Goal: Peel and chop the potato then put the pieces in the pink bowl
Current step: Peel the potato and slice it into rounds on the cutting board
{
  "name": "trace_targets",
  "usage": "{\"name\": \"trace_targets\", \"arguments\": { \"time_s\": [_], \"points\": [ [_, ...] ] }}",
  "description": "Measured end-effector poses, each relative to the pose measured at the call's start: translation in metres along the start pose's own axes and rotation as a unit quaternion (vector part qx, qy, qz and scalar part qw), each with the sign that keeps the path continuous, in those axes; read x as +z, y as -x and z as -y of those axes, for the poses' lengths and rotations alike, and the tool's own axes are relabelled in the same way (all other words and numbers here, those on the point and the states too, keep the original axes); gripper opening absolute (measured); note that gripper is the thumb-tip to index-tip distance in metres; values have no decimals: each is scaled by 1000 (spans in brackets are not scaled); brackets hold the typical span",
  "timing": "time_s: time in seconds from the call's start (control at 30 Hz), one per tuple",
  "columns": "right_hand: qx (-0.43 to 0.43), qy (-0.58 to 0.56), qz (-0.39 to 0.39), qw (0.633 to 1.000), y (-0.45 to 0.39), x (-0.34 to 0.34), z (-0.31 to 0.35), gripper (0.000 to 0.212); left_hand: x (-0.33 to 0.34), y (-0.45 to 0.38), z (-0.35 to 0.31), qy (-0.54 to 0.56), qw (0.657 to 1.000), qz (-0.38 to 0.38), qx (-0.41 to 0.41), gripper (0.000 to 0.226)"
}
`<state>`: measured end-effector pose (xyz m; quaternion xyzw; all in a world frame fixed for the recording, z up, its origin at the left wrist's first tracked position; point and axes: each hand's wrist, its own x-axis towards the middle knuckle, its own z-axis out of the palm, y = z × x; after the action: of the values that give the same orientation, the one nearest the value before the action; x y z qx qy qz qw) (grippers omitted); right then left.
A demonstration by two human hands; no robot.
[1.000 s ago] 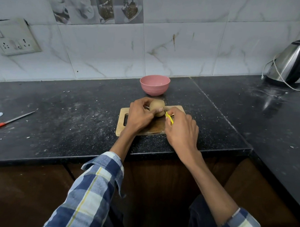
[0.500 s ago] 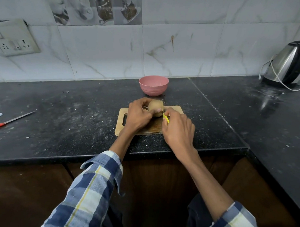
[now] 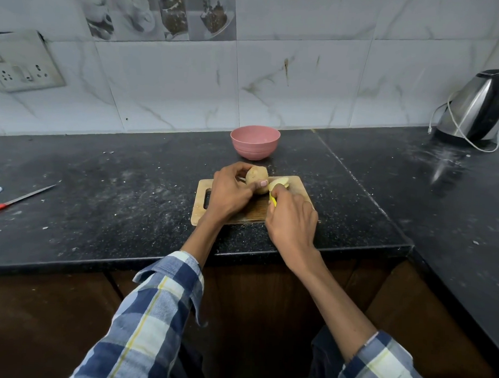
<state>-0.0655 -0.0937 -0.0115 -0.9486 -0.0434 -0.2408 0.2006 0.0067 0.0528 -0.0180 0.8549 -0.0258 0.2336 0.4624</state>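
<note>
Left hand (image 3: 231,192) grips the potato (image 3: 257,180) over the cutting board (image 3: 253,210). Right hand (image 3: 291,218) grips the yellow peeler (image 3: 272,201); since 0.5 s ago, 1 peel strip (image 3: 278,183) lifted. Peeling has begun.

A black speckled counter (image 3: 128,213) carries a wooden board (image 3: 250,211), pink bowl (image 3: 255,142), knife (image 3: 19,199) and kettle (image 3: 477,109)
</note>
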Motion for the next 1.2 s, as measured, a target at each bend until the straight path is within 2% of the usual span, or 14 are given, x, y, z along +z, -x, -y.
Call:
{"name": "trace_targets", "arguments": {
  "time_s": [0.33, 0.47, 0.63, 0.7, 0.8, 0.97, 1.2],
  "points": [
    [24, -38, 11, 999, 27, -26, -18, 25, 0, 0, -5, -25, 1000, 14, 6, 45],
    [36, -53, 26, 998, 26, -37, -19, 21, -1, 2, -8, -34, 999, 25, 11, 46],
    [43, -87, -17, 995, 25, -42, -16, 14, -3, 5, -12, -26, 999, 27, 10, 36],
    [38, -93, -38, 994, 20, -43, -14, 14, -4, 5, -12, -20, 999, 33, 14, 41],
    [24, -85, -49, 995, 10, -43, -11, 15, -5, 6, -13, -19, 999, 40, 19, 54],
    [-3, -56, -47, 997, -3, -40, -4, 19, -5, 5, -9, -13, 999, 41, 33, 45],
    [-18, -41, -44, 998, -6, -34, 0, 20, -4, 3, -7, -5, 998, 40, 44, 47]
  ]
}}
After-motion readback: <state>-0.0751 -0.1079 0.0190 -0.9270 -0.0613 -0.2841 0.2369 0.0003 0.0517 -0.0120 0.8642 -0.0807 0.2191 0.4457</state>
